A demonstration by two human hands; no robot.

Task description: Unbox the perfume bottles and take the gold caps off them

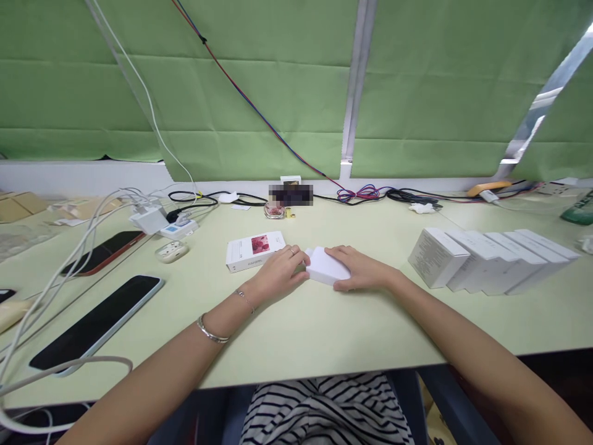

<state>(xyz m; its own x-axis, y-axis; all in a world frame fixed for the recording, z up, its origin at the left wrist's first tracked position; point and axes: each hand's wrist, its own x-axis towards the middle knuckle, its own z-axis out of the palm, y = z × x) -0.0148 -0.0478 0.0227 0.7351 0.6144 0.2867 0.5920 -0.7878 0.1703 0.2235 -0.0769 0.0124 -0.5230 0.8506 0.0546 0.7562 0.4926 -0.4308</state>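
A small plain white box (328, 266) lies on the table in front of me, between both hands. My right hand (364, 267) grips its right end, thumb on the near side and fingers over the far side. At the box's left end, where a flap seems to stick out, the bent fingers of my left hand (285, 267) close on it. Just beyond the left hand lies a white carton with a red flower picture (252, 248), its right end partly hidden by that hand.
Several white boxes (438, 256) stand in a row at the right. A large phone (99, 321), a red-edged phone (104, 250), an earbud case (172, 251) and white charging cables lie at the left. Coiled cables (364, 193) run along the back edge.
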